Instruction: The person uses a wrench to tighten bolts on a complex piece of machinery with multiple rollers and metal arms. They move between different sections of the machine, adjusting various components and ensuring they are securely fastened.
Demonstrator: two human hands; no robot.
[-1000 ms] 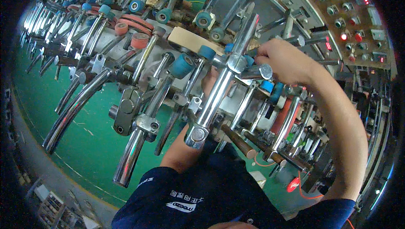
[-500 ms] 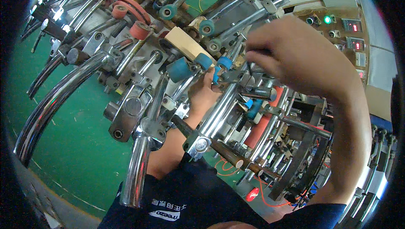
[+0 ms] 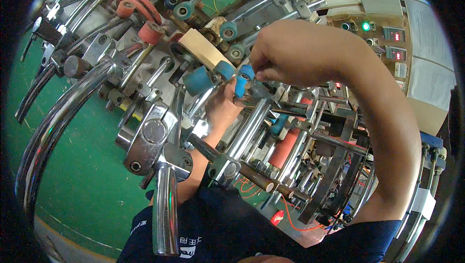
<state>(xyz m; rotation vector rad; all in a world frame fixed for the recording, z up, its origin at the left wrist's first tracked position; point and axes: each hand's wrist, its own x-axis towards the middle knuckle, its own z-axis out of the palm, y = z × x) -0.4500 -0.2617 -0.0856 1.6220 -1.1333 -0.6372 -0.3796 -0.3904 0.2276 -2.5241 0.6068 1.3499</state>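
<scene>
Over the last half second the right hand point(image 3: 286, 52) had moved leftward, from above the clamp to just beside the small blue roller point(image 3: 246, 72), while the left hand point(image 3: 224, 105) stayed low behind the bars.

A green floor point(image 3: 72, 180) spread beneath, and over it ran a machine point(image 3: 155, 132) thick with rods and clamps. The person's dark shirt point(image 3: 232, 229) filled the lower middle. At the upper right stood a brown control panel point(image 3: 379, 20) with a lit green lamp. A curved chrome bar point(image 3: 53, 115) swept down at the left; a shorter straight bar point(image 3: 165, 209) hung in front of the shirt. Farther right lay a red cylinder point(image 3: 284, 148), and a tan block point(image 3: 201, 47) slanted down toward the rollers.

The wide blue roller point(image 3: 197, 81) sat left of two smaller ones, below the block's lower end. The right hand's fingers were curled in — whether they gripped anything could not be told. Smallest was the blue piece point(image 3: 240, 87), just under the small blue roller; the left fingers appeared to touch it — whether they pinched it was unclear.
</scene>
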